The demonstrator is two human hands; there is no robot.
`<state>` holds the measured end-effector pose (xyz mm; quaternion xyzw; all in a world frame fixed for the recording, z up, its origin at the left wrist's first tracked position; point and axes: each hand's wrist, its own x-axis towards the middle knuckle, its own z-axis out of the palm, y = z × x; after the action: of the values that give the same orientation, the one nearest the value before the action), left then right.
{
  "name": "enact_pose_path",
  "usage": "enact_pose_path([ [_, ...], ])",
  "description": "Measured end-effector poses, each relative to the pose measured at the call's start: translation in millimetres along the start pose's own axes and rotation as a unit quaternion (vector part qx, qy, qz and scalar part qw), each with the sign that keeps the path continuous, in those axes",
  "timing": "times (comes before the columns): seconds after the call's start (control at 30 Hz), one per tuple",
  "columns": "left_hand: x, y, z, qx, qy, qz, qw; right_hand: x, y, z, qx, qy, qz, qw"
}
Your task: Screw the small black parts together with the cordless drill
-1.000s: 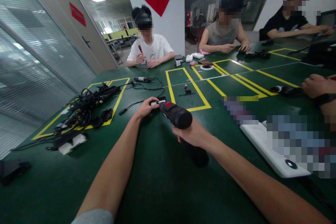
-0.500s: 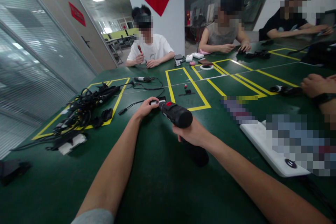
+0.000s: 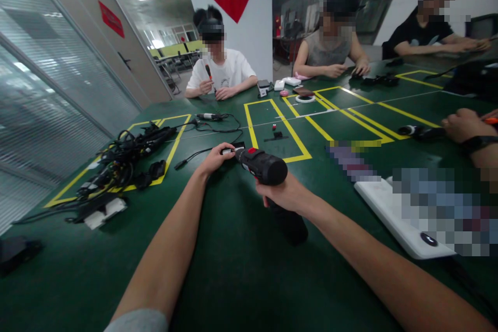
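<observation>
My right hand (image 3: 286, 193) is wrapped around the grip of a black cordless drill (image 3: 268, 167) with a red switch on top. The drill's nose points away from me and to the left, up to the fingers of my left hand (image 3: 213, 160). Those fingers are closed on a small black box with a white label (image 3: 238, 146), resting on the table and partly hidden by hand and drill. A thin black cable with a plug end (image 3: 182, 164) lies just left of it. Whether the bit touches the box I cannot tell.
A tangle of black cables and adapters (image 3: 128, 153) lies left inside yellow tape. Small black parts (image 3: 277, 135) lie ahead. A white device (image 3: 389, 218) is on the right. Across the green table (image 3: 233, 270) sit several people; one holds a screwdriver (image 3: 208, 71). Another person's hand (image 3: 461, 125) is at right.
The drill's rear end has shifted slightly up and to the right, with its nose still at my left fingers. At the right edge, an orange item now shows by the other person's hand.
</observation>
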<state>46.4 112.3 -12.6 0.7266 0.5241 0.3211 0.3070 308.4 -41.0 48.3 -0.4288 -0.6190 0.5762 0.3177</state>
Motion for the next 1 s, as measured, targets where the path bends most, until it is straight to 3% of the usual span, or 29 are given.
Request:
enact_pose_path([
  [0.43, -0.8, 1.1, 3.0, -0.053, 0.004, -0.005, 0.999, 1.6, 4.6, 3.3, -0.003, 0.010, 0.009, 1.000],
  [1.0, 0.8, -0.6, 0.8, -0.035, -0.010, 0.005, 0.999, -3.3, -2.3, 5.1, -0.004, 0.012, -0.011, 1.000],
])
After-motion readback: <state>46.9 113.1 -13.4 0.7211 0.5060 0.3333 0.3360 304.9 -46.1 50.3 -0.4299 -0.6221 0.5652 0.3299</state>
